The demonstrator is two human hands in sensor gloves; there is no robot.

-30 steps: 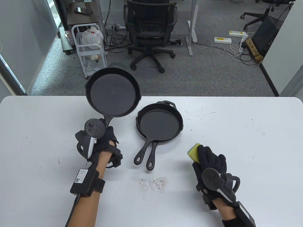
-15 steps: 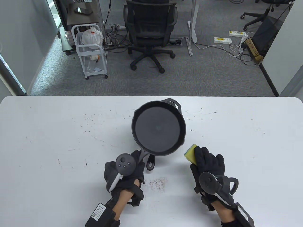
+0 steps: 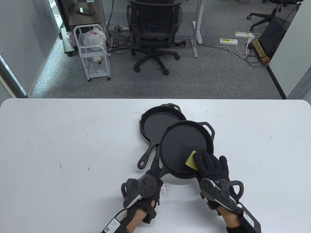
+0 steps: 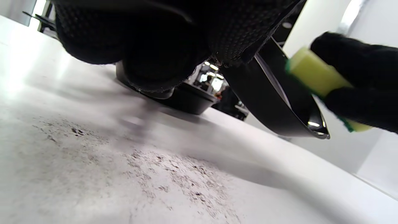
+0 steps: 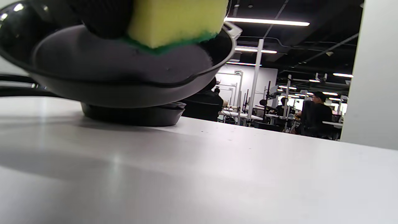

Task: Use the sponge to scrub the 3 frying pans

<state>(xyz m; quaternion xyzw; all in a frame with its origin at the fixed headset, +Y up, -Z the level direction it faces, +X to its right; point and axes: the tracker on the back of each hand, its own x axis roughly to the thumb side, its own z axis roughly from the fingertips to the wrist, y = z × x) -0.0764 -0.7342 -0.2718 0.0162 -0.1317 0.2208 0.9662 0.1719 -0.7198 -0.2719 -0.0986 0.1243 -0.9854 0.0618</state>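
Left hand (image 3: 143,188) sits at the six o'clock edge of the counter (image 3: 60,136), its fingers curled tight round the handle of the lifted frying pan (image 3: 185,145). In the left wrist view those gloved fingers (image 4: 149,46) fill the top of the picture, wrapped closed, with the pan's dark wall slanting off toward two o'clock. The pan rides clear of the counter, tilted; the right wrist view shows its underside hanging above the surface with shadow beneath.

Right hand (image 3: 212,167) comes in at five o'clock of that pan. Its fingers are narrowed onto the yellow-and-green sponge (image 3: 191,163), thumb and fingertips pinching the block, green scouring face down. The sponge presses on the pan's inner floor near the rim closest to the person; the right wrist view has the green layer touching the black surface.

Behind the lifted pan, toward eleven o'clock, the two stacked frying pans (image 3: 155,122) lie flat on the counter, one nested in the other, their long handles pointing toward seven o'clock. The lifted pan overlaps their near right edge in the table view; whether it touches them I cannot tell.

A patch of dark crumbs (image 3: 165,189) speckles the counter just right of the left hand. Beyond the counter at twelve o'clock stands a black office chair (image 3: 154,31), with a white wire trolley (image 3: 93,53) off at ten o'clock.
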